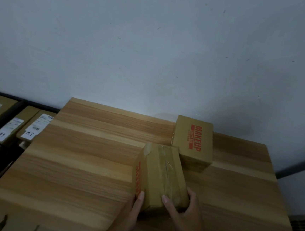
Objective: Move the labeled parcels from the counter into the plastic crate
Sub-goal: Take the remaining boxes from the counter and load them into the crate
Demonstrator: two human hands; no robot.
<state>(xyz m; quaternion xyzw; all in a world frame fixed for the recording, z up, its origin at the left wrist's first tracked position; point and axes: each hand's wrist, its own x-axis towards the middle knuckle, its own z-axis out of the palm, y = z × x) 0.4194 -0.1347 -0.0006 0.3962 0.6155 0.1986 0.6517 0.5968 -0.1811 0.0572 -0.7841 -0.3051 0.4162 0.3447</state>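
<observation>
A taped cardboard parcel [161, 175] with red print on its side lies on the wooden counter [81, 157], right of centre. My left hand [136, 211] holds its near left corner, thumb up along the printed side. My right hand [185, 210] grips the near right corner, with one finger on the taped top. A second parcel [193, 139] printed "MAKEUP" stands just behind it, touching its far right corner. Black crates [23, 102] at the left, below counter level, hold several parcels with white labels [34, 125].
A bare white wall rises right behind the counter. Another cardboard box [13, 223] pokes in at the bottom left corner. A dark rail [296, 168] and a vent-like grille [302, 226] lie beyond the counter's right edge.
</observation>
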